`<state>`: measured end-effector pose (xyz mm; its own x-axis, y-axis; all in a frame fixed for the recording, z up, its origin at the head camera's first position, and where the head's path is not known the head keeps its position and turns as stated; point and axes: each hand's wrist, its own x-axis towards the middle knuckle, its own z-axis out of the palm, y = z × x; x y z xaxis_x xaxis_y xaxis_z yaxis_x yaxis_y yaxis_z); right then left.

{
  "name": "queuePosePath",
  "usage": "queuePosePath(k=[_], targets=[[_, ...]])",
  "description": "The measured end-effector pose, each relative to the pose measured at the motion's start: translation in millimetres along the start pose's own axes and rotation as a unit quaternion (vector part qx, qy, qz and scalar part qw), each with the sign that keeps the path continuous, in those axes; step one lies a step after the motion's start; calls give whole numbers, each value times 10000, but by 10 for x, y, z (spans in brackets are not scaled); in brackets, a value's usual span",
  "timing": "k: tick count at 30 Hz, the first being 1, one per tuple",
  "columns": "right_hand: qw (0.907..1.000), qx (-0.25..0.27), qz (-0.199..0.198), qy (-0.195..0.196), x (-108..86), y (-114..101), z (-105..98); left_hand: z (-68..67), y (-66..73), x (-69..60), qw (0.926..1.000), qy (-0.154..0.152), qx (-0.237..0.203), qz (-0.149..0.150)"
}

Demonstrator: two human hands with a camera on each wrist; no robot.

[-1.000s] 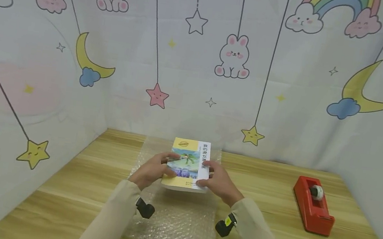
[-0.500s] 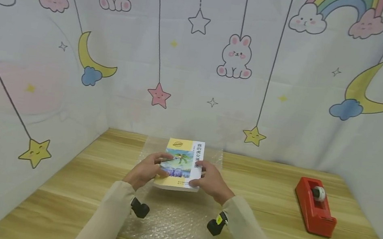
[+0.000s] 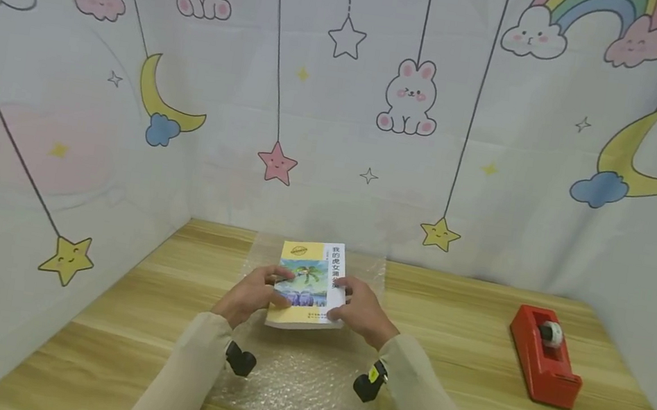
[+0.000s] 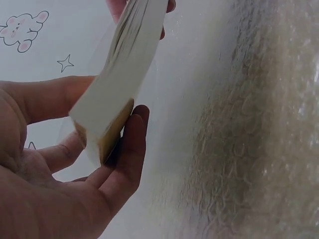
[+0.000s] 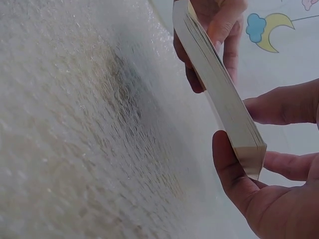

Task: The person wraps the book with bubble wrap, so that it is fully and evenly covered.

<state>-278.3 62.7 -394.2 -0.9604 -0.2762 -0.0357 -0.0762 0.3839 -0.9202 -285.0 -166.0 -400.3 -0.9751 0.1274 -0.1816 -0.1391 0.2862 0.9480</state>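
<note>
A paperback book point(image 3: 304, 286) with a yellow, white and picture cover is held up between both hands, cover facing up. My left hand point(image 3: 249, 294) grips its left edge, thumb on the cover and fingers beneath, as the left wrist view shows at the book's corner point(image 4: 114, 99). On the opposite edge, my right hand point(image 3: 364, 311) pinches the book the same way; in the right wrist view the page block point(image 5: 224, 94) faces the camera. Under the book lies a sheet of bubble wrap point(image 3: 302, 390), and the wrist views show a gap between the two.
A red tape dispenser point(image 3: 546, 358) with a roll of tape stands at the right on the wooden table point(image 3: 454, 391). A white curtain point(image 3: 339, 129) printed with bunnies, stars and rainbows encloses the back and sides.
Both hands have carried the book slightly left over the bubble wrap, and its near edge now sits a little lower in view. The head view has shifted slightly. Both grips are unchanged.
</note>
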Motion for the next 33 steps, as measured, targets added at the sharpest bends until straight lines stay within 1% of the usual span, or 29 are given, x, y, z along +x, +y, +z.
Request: queuePosePath(k=[7,16,22,26,30,33], targets=[[10000,-65,63,3,4,-3,1,7,-31,-9,9999,109,63,-3],[9999,-137,46,-16,15,12,5,24,-62,-50,9990,281,340,-51],[9997,-240,-26,-1,32,29,-4,56,-76,-78,9979,393,510,38],[9993,-379,-47,17,54,36,-44,78,-107,-71,9974,409,587,48],[9984,-559,-62,-63,75,30,-103,104,-127,-69,9975,386,586,99],[9976,-673,27,-141,82,14,-139,122,-128,-85,9975,366,583,144]])
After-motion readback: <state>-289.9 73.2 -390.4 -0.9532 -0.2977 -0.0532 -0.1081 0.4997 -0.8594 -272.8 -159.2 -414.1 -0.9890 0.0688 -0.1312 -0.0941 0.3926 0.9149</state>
